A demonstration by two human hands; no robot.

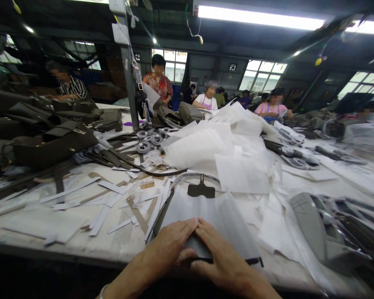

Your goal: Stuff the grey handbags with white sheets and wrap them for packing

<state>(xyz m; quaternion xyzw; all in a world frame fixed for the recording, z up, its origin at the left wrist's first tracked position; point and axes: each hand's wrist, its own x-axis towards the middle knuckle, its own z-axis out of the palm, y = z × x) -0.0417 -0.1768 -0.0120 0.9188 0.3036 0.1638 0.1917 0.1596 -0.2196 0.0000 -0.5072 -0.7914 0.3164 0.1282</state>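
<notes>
left hand [173,236], right hand [220,249], white sheet [208,210] partly hidden

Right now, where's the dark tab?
Head view, just right of centre: the dark tab sits at the far edge of the white sheet, beyond the right hand.

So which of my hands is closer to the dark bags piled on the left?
Left: your left hand is to the right of the dark bags and nearer you; your right hand is farther right.
</notes>
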